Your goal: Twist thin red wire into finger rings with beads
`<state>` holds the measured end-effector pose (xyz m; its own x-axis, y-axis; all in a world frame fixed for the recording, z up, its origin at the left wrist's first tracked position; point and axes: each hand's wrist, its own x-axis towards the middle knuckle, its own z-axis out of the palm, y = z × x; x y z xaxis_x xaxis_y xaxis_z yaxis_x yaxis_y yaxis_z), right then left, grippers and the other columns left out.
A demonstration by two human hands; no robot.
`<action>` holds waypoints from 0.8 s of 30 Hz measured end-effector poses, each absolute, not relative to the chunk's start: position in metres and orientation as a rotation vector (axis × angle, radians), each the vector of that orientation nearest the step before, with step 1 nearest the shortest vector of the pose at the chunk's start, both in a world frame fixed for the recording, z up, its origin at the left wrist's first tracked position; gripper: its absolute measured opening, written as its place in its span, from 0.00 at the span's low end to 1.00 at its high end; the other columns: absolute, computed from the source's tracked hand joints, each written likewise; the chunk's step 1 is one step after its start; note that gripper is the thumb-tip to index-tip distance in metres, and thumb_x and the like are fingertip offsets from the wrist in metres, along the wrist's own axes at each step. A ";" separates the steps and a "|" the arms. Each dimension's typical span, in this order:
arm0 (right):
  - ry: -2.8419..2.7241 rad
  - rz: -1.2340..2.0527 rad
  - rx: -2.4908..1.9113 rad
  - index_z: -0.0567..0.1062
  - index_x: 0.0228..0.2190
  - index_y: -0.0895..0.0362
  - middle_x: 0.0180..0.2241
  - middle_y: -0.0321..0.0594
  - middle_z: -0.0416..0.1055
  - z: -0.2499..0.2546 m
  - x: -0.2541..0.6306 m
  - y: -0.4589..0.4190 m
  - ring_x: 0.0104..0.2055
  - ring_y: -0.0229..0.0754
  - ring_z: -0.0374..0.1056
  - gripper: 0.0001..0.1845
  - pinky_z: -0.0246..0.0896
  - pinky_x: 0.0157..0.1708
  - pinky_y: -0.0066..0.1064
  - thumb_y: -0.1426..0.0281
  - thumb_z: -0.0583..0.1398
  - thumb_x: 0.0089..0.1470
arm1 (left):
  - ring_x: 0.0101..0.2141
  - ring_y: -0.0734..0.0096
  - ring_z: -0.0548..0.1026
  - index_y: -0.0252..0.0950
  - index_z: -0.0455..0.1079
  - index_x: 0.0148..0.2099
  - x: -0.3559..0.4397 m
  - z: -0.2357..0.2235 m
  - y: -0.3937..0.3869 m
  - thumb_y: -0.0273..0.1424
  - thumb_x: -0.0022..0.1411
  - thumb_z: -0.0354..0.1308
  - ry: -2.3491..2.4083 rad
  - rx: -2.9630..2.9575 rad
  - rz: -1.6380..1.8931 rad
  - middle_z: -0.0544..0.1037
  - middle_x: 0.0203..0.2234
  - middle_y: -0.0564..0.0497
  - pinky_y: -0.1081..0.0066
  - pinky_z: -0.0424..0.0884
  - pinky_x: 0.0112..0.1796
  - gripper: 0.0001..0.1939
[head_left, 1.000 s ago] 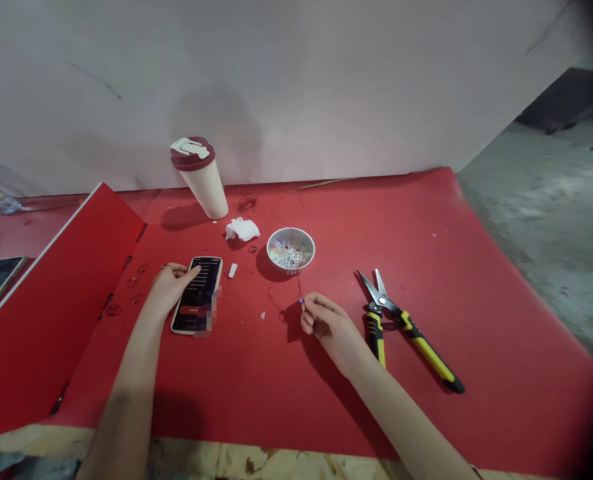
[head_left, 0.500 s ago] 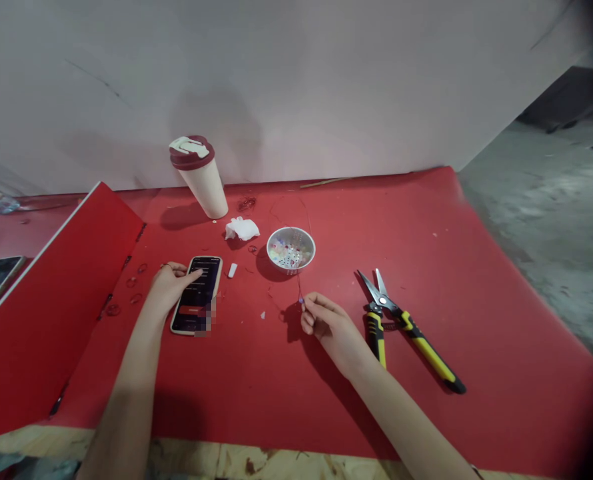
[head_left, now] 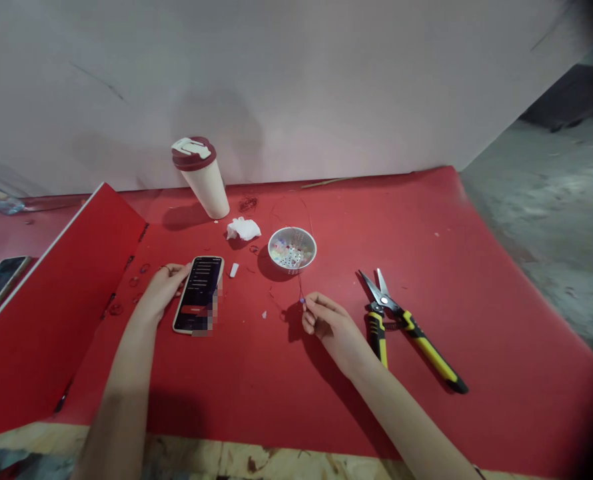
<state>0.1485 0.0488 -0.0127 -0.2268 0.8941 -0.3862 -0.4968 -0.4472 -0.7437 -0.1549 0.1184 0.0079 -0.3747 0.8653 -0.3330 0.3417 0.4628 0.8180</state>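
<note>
My left hand (head_left: 164,291) is at the left edge of a smartphone (head_left: 196,293), its fingers closed against the upper side of the case. The lit screen shows dark with lines of text and a red bar; I cannot tell how far the fingers reach under it. Thumb and forefinger of my right hand (head_left: 329,327) pinch a thin dark red cord with a small purple bead (head_left: 303,301) at the fingertips. From there the cord runs up over a small perforated metal bowl (head_left: 292,267) of pale and coloured beads and loops behind it.
Yellow-and-black shears (head_left: 411,327) lie with blades apart right of my right hand. A tumbler (head_left: 205,183), crumpled tissue (head_left: 243,229) and tangled cord (head_left: 248,204) are toward the wall. A hinged red panel (head_left: 71,293) stands at left, with another phone (head_left: 0,287) beyond it.
My left thumb has come off the phone screen, and that hand has drawn back left to the phone's edge. My right hand keeps its pinch in place. The view has shifted slightly.
</note>
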 end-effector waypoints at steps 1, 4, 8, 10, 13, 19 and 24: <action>-0.594 1.830 -1.010 0.66 0.21 0.56 0.19 0.30 0.56 -0.012 0.149 0.049 0.22 0.33 0.54 0.12 0.44 0.26 0.29 0.66 0.62 0.50 | 0.25 0.72 0.70 0.35 0.68 0.31 -0.155 0.008 0.118 0.50 0.41 0.63 1.925 1.008 0.845 0.73 0.23 0.53 0.73 0.64 0.26 0.24; -0.591 1.834 -1.016 0.66 0.21 0.56 0.19 0.30 0.56 -0.012 0.148 0.049 0.22 0.33 0.54 0.12 0.44 0.25 0.29 0.66 0.62 0.50 | 0.27 0.70 0.72 0.35 0.68 0.32 -0.154 0.006 0.119 0.48 0.39 0.66 1.928 1.007 0.858 0.74 0.26 0.52 0.72 0.65 0.28 0.24; -0.590 1.834 -1.008 0.67 0.21 0.56 0.19 0.30 0.56 -0.013 0.149 0.049 0.22 0.33 0.54 0.12 0.44 0.26 0.29 0.66 0.62 0.50 | 0.30 0.68 0.73 0.34 0.68 0.32 -0.153 0.007 0.119 0.40 0.31 0.71 1.922 0.997 0.899 0.73 0.27 0.52 0.69 0.67 0.31 0.25; -0.588 1.834 -1.005 0.67 0.21 0.56 0.19 0.30 0.56 -0.014 0.149 0.049 0.22 0.33 0.54 0.12 0.44 0.26 0.29 0.66 0.62 0.50 | 0.31 0.68 0.73 0.34 0.67 0.32 -0.154 0.005 0.119 0.37 0.28 0.72 1.900 1.005 0.936 0.73 0.27 0.53 0.68 0.68 0.34 0.26; -0.585 1.837 -1.007 0.67 0.22 0.56 0.19 0.30 0.56 -0.014 0.150 0.048 0.22 0.34 0.54 0.12 0.44 0.25 0.30 0.65 0.62 0.50 | 0.31 0.68 0.72 0.34 0.67 0.32 -0.158 -0.001 0.121 0.35 0.27 0.72 1.927 1.058 0.952 0.72 0.27 0.53 0.67 0.67 0.36 0.27; -0.587 1.832 -1.028 0.66 0.22 0.56 0.19 0.30 0.56 -0.012 0.150 0.049 0.22 0.34 0.53 0.12 0.44 0.25 0.30 0.64 0.63 0.49 | 0.28 0.66 0.73 0.35 0.67 0.29 -0.160 -0.009 0.128 0.39 0.32 0.70 2.023 1.098 0.894 0.73 0.24 0.52 0.67 0.67 0.32 0.22; -0.591 1.831 -1.033 0.66 0.21 0.56 0.19 0.30 0.56 -0.012 0.149 0.050 0.22 0.34 0.53 0.13 0.44 0.25 0.30 0.63 0.63 0.48 | 0.29 0.62 0.74 0.37 0.66 0.27 -0.157 -0.008 0.130 0.39 0.32 0.70 2.100 1.096 0.881 0.74 0.23 0.51 0.66 0.67 0.32 0.20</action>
<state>0.1495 0.0500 -0.0115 -0.2229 0.8874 -0.4034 -0.4842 -0.4600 -0.7443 -0.1566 0.1305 -0.0075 -0.4754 0.8558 -0.2040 0.4538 0.4372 0.7765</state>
